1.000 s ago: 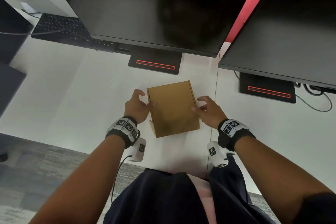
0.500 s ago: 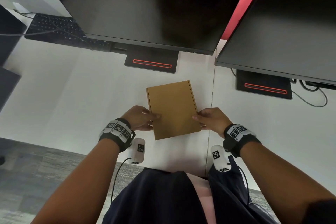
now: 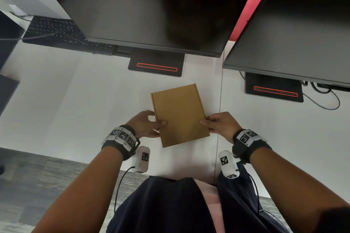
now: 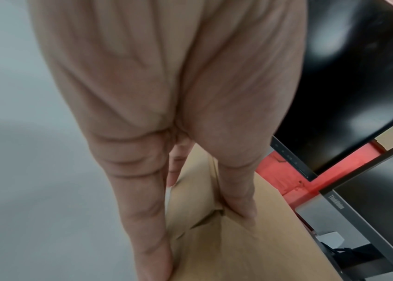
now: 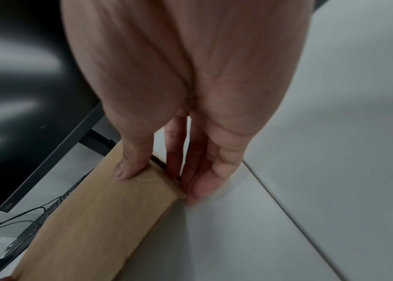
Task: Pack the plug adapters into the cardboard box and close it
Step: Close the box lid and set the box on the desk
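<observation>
Cardboard box [image 3: 180, 115] lies flat on the white desk [image 3: 75, 100], lid down, clasped between both hands at its near half. On its left edge the left hand [image 3: 145, 125] grasps it: the thumb lies over the top panel while the fingers [image 4: 152, 247] run down the side wall to the desk. Opposite, the right hand [image 3: 219, 125] mirrors this, thumb pressed on the lid's edge and fingertips [image 5: 202, 188] set against the side wall where a thin dark seam shows. This two-sided hold probably serves to squeeze the side flaps home and keep the lid seated, so the closing step looks nearly finished. No plug adapters are in view; presumably they are inside, though that cannot be checked.

Beyond the fingertips stand two dark monitors, the central monitor [image 3: 151, 5] and the right monitor [image 3: 303, 24], each on a black base with a red-outlined slot. The left wrist view catches the right one's bezel, where the word "ThinkVision" [image 4: 336, 202] seems to be printed, too blurred to be sure. A black keyboard [image 3: 56, 32] lies far left. The box shows no label.
</observation>
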Tool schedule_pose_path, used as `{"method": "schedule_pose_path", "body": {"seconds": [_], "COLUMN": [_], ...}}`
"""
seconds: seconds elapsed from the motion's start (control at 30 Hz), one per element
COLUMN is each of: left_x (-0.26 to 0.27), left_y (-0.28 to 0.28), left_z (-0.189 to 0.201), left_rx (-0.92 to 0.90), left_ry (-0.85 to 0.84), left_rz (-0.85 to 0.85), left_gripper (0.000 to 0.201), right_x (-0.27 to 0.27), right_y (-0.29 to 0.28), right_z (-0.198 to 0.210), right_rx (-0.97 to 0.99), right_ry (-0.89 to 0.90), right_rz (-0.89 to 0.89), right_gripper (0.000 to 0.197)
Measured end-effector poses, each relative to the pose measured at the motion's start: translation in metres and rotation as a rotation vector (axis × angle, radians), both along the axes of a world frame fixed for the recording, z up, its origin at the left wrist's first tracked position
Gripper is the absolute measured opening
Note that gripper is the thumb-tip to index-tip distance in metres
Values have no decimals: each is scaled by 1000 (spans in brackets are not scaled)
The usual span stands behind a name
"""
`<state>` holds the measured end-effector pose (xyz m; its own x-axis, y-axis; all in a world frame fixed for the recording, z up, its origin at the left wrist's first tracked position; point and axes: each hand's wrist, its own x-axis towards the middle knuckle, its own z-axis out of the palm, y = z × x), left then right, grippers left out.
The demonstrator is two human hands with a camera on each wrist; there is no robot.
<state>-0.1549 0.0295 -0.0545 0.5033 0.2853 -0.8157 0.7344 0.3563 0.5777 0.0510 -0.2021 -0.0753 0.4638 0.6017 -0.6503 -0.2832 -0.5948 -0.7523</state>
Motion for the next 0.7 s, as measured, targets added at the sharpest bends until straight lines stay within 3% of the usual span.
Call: {"method": "schedule_pose_path", "body": {"seconds": [0.2,0.4,0.63,0.7], "left_x": [1,0,9,11], "left_y": [0,2,6,7], "left_z": [-3,0,1,0], "left_rx": [-10,48,310,339], "left_ry": [-13,-49,43,54], "left_rz": [17,-56,-219,-223], "left_gripper": [49,80,73,80], "right_x": [-1,-3,-3,-4], "right_y": [2,3,4,5], "right_z": [2,6,4,3], "right_rx": [0,-6,-14,-12], "right_ry": [-68,-84,-129,-143], "right_rz": [15,16,43,61], "right_gripper": [21,24,16,15]}}
